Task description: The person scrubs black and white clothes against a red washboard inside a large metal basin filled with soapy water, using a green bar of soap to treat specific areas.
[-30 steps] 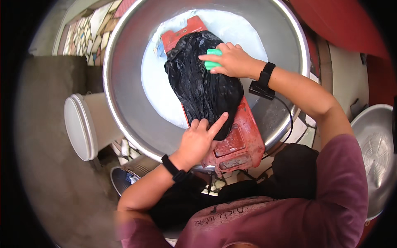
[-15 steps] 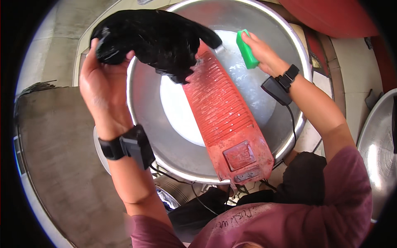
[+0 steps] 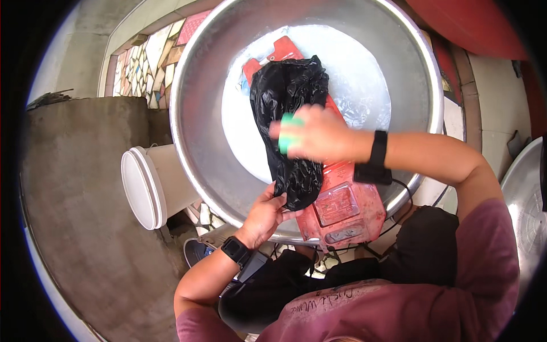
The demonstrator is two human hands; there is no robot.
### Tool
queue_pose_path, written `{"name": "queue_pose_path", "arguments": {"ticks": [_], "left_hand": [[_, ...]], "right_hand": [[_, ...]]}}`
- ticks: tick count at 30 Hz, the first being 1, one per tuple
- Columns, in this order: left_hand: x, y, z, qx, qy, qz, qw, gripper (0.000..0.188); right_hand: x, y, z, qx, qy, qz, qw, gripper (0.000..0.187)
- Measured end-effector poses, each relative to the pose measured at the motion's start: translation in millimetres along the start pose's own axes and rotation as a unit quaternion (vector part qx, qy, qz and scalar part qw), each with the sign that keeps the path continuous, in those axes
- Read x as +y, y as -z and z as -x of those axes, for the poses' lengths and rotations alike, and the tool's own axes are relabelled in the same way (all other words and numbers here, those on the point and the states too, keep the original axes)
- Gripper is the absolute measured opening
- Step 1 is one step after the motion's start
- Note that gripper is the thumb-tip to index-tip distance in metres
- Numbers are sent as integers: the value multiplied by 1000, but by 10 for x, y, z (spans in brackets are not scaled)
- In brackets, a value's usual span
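A wet black cloth [image 3: 279, 94] lies stretched along a red ribbed washboard [image 3: 367, 214], which leans inside a wide metal basin [image 3: 419, 102] holding cloudy, sudsy water [image 3: 364, 85]. At the cloth's near end, my left hand [image 3: 265, 214] is closed on its edge, pinching it against the board. My right hand [image 3: 325, 134], smeared by motion, grips a green soap bar [image 3: 289, 139] over the middle of the cloth. The fingers partly cover the bar, and whether it presses on the cloth is hard to tell.
A white lidded bucket [image 3: 174, 176] stands left of the basin, beside a grey concrete slab [image 3: 85, 188]. Another metal basin [image 3: 527, 199] sits at the right edge. A large red rounded thing [image 3: 467, 25] fills the top right. A cable [image 3: 407, 199] hangs from my right wrist device.
The black cloth has come down from the air onto the washboard. My left hand has moved toward me with it, and my right hand has brought the soap bar left over the cloth.
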State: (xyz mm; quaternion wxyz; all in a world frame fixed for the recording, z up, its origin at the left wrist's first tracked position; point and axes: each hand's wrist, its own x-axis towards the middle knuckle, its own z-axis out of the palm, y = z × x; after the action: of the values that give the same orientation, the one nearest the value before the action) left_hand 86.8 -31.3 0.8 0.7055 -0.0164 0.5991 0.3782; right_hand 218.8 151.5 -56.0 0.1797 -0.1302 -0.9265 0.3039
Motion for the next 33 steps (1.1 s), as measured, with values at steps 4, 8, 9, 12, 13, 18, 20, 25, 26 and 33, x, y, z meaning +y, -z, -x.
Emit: {"name": "queue_pose_path", "arguments": {"ticks": [4,8,9,12,13,18,20,25,26,33], "left_hand": [[-72,-22,-31,16,6,-59,998,32],[-109,31,-87,-20,-5,-21,1000,32],[-134,38,-106,-19,-23,-36,999,33],[-124,48,-120,-13,-55,-134,989,37],[-110,76,-110,-1,-69,-215,974,41],[78,-58,26,151,-395,-488,764,66],[115,-200,52,33,-389,-720,573,68],[127,-98,-267,58,-333,-755,562,49],[302,-82,-278,79,-295,-653,693,44],[1358,-695,171,43,-483,-20,874,36]], "right_hand": [[-79,-254,115,-77,143,68,984,43],[729,-311,-354,0,64,213,975,43],[850,-306,-471,-8,30,235,971,44],[1136,-239,-606,25,-76,293,953,49],[1119,-194,-629,-24,-132,266,955,49],[981,-95,-411,-70,-110,255,958,49],[792,-41,-209,-102,-44,233,966,50],[806,222,-135,-126,-163,-37,978,53],[897,310,-191,-92,-165,-166,968,54],[958,786,-167,156,-354,-491,780,64]]}}
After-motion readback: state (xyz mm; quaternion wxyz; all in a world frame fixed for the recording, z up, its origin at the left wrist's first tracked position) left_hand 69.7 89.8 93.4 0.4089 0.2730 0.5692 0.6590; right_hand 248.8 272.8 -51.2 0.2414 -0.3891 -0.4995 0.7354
